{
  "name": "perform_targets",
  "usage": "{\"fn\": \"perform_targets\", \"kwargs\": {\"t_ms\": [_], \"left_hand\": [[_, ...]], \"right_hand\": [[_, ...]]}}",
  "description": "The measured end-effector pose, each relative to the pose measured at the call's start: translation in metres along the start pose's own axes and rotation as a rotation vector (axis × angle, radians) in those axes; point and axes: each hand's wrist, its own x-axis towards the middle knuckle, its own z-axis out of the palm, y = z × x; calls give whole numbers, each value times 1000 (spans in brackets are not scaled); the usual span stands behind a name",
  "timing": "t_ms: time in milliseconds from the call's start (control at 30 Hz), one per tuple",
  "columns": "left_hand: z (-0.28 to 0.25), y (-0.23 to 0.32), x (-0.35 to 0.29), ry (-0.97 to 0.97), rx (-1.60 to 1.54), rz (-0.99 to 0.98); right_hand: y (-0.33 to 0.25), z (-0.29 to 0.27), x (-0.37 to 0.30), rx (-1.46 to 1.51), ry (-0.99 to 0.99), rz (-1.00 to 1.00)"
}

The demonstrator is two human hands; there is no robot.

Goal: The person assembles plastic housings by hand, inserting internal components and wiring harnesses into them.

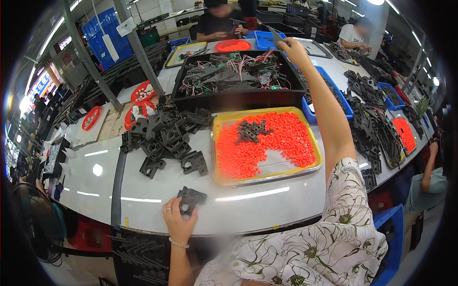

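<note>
My left hand (178, 220) is at the table's near edge. Its fingers and thumb close round a dark grey plastic bracket (192, 199) with a round hole, which rests on the table. My right arm stretches far forward past the big black bin. Up there my right hand (292, 50) pinches a flat dark grey plastic piece (275, 37). A yellow-rimmed tray (215, 143) between my arms holds many small orange-red plastic bits (291, 138), with a little heap of dark parts (253, 131) on them. Similar dark brackets (162, 131) are piled left of the tray.
The black bin (238, 99) behind the tray is full of wired dark parts. A blue tray (329, 114) stands right of it, below my arm. Red dishes (142, 91) lie at the left near a metal post (143, 52). One person (217, 24) works across the table.
</note>
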Motion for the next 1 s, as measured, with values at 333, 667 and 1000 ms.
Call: {"fn": "perform_targets", "kwargs": {"t_ms": [333, 667, 1000], "left_hand": [[1, -1, 0, -4, -10, 11], [0, 2, 0, -8, 1, 12], [1, 1, -1, 2, -15, 5]], "right_hand": [[20, -7, -28, -294, -327, 38], [-12, -50, -1, 51, 21, 48], [12, -26, -13, -436, -574, -138]]}}
